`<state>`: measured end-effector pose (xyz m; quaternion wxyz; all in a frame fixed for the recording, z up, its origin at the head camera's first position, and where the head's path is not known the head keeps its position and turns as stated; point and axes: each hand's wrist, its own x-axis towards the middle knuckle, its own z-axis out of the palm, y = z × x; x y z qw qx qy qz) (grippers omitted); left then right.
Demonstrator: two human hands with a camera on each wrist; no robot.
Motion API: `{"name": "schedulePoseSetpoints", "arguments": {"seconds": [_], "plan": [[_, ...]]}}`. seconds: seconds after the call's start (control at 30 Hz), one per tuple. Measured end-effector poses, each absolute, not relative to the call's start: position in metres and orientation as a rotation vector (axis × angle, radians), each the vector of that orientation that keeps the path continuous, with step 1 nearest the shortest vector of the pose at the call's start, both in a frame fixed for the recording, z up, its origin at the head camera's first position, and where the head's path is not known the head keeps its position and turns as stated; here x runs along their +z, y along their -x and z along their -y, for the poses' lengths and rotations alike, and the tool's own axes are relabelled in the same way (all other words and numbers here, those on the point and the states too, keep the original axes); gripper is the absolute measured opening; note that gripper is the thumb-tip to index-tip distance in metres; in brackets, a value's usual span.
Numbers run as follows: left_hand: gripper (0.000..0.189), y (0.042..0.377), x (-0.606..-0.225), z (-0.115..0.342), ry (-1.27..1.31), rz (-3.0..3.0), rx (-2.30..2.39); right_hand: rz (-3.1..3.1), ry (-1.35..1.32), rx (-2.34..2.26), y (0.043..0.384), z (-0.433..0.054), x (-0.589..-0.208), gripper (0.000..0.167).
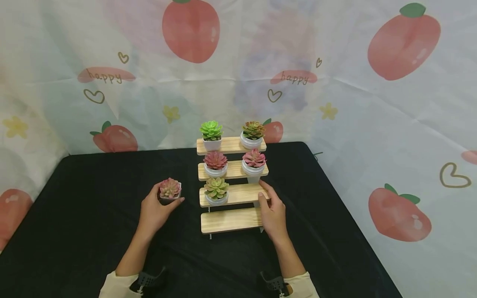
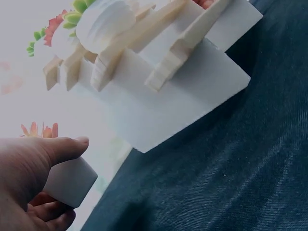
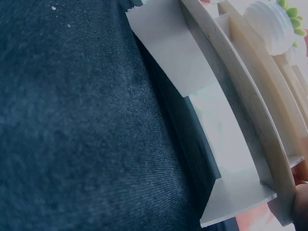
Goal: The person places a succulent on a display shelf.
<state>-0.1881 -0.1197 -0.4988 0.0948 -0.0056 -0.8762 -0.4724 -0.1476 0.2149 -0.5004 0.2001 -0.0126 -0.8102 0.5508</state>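
Note:
My left hand (image 1: 154, 209) holds a small pink succulent (image 1: 169, 188) in a white angular pot (image 2: 72, 182), thumb on one side and fingers on the other. It is left of a four-step wooden plant stand (image 1: 229, 221) with white side supports. My right hand (image 1: 273, 213) grips the stand's right end near the third shelf; in the right wrist view only a bit of a finger (image 3: 301, 204) shows. The top shelf bears a bright green succulent (image 1: 211, 130) and an olive-red one (image 1: 253, 130). Below are two reddish-pink succulents (image 1: 215, 160), then a pale green succulent (image 1: 216, 188).
A black cloth (image 1: 93, 231) covers the table under the stand. Behind and to the right hangs a pale fabric backdrop (image 1: 223, 99) printed with fruit, hearts and flowers. Dark straps (image 1: 149, 279) circle both wrists.

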Motion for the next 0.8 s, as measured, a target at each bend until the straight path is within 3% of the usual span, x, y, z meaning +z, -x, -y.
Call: {"name": "schedulePoseSetpoints", "arguments": {"seconds": [0.8], "plan": [[0.080,0.151,-0.484,0.112,0.179,2.592,-1.433,2.262,0.047,1.525,0.149,-0.215,-0.502,0.038]]}}
